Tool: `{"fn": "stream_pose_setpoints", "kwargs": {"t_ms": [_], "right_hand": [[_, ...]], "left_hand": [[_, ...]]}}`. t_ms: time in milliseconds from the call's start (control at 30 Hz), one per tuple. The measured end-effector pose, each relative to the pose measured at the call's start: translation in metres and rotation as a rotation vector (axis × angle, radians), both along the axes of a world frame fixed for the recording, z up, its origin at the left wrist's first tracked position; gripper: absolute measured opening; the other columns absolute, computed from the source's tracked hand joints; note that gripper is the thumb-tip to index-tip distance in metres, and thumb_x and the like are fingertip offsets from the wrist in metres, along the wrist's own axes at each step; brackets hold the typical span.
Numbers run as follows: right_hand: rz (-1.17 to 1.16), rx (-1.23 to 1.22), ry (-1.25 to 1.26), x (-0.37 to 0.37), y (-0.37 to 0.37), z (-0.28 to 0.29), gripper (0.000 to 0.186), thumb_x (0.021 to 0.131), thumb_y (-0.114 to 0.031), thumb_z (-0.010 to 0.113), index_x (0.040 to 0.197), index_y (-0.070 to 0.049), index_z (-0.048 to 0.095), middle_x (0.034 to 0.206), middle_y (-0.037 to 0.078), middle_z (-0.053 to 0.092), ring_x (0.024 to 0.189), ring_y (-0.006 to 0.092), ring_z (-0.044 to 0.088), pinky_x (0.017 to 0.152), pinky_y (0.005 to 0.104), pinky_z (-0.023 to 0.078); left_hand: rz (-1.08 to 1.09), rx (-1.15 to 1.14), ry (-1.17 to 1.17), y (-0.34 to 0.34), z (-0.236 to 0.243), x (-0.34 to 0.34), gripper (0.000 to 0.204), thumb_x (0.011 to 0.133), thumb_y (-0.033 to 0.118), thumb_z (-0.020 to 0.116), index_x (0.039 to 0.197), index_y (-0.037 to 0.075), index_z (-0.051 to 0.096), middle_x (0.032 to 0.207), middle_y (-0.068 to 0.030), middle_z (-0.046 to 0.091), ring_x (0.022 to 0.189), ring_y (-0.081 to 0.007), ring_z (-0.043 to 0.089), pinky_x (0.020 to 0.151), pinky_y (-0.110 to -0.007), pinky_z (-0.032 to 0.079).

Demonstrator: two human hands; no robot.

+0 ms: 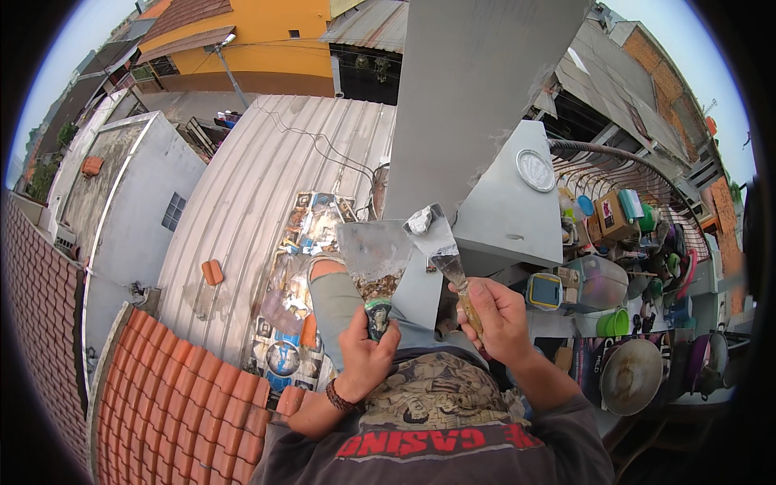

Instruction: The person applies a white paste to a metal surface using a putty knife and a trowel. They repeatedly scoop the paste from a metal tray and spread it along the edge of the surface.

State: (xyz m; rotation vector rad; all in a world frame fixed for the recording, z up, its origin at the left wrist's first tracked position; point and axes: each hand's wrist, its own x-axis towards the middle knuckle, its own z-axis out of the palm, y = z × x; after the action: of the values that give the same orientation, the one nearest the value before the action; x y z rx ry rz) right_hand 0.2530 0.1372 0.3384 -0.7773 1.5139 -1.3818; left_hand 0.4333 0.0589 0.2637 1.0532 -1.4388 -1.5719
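Note:
My left hand (365,349) is closed round the dark green handle of a wide putty knife (373,252), its broad blade stained and pointing away from me. In my right hand (499,321) is a narrower putty knife (449,263), tilted toward the left. A lump of white putty (419,220) sits on the tip of its blade, close to the right corner of the wide blade. Ahead of both hands rises a smooth grey pillar (469,97). On the grey ledge (501,206) to its right lies a round white lid (535,170).
Below on the left spreads a corrugated metal roof (242,178) with a loose tile (212,272) and a printed sheet (283,323). Orange roof tiles (178,380) are at the lower left. Boxes, tubs and a wok (632,377) crowd a railed balcony at right. Cables (323,145) cross the roof.

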Motion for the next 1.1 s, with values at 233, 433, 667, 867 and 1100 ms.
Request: {"fn": "stream_pose_setpoints", "kwargs": {"t_ms": [233, 433, 667, 867, 1100], "right_hand": [[0.076, 0.101, 0.111, -0.005, 0.004, -0.01, 0.036, 0.103, -0.03, 0.05, 0.101, 0.003, 0.066, 0.073, 0.001, 0.06, 0.055, 0.0029, 0.048, 0.049, 0.0198, 0.039], [0.215, 0.102, -0.215, -0.006, -0.003, -0.004, 0.039, 0.105, -0.03, 0.044, 0.114, 0.003, 0.062, 0.075, 0.003, 0.059, 0.054, 0.0054, 0.05, 0.047, 0.0188, 0.04], [0.157, -0.034, -0.559, -0.016, 0.008, -0.015, 0.039, 0.105, -0.028, 0.045, 0.125, 0.004, 0.055, 0.079, 0.004, 0.059, 0.058, 0.0081, 0.054, 0.046, 0.021, 0.043], [0.077, -0.257, -0.538, -0.033, 0.026, -0.016, 0.037, 0.104, -0.024, 0.045, 0.127, 0.004, 0.051, 0.08, 0.008, 0.06, 0.057, 0.0117, 0.055, 0.045, 0.0236, 0.044], [-0.043, -0.367, -0.372, -0.064, 0.032, -0.002, 0.037, 0.104, -0.028, 0.045, 0.125, 0.001, 0.054, 0.076, 0.007, 0.06, 0.051, 0.0112, 0.052, 0.043, 0.0237, 0.042]], "left_hand": [[-0.143, -0.29, -0.129, -0.008, -0.001, 0.009, 0.014, 0.08, 0.005, 0.067, 0.089, 0.002, 0.058, 0.062, -0.01, 0.057, 0.051, -0.018, 0.054, 0.052, -0.031, 0.044], [-0.242, -0.269, -0.353, -0.014, -0.014, 0.002, 0.017, 0.079, 0.008, 0.068, 0.086, 0.001, 0.054, 0.062, -0.0159, 0.056, 0.052, -0.0302, 0.058, 0.051, -0.036, 0.044], [-0.141, 0.328, -0.08, -0.026, -0.055, 0.009, 0.018, 0.082, 0.005, 0.067, 0.089, 0.004, 0.051, 0.06, -0.0032, 0.055, 0.039, -0.0139, 0.051, 0.033, -0.029, 0.039], [0.013, 0.41, 0.096, -0.028, -0.069, 0.025, 0.02, 0.083, 0.002, 0.067, 0.09, 0.005, 0.049, 0.062, -0.0056, 0.053, 0.039, -0.0166, 0.051, 0.033, -0.029, 0.04], [0.219, 0.304, 0.266, -0.04, -0.052, 0.016, 0.022, 0.088, 0.013, 0.07, 0.094, 0.009, 0.049, 0.062, -0.0052, 0.054, 0.042, -0.017, 0.054, 0.036, -0.029, 0.042]]}}
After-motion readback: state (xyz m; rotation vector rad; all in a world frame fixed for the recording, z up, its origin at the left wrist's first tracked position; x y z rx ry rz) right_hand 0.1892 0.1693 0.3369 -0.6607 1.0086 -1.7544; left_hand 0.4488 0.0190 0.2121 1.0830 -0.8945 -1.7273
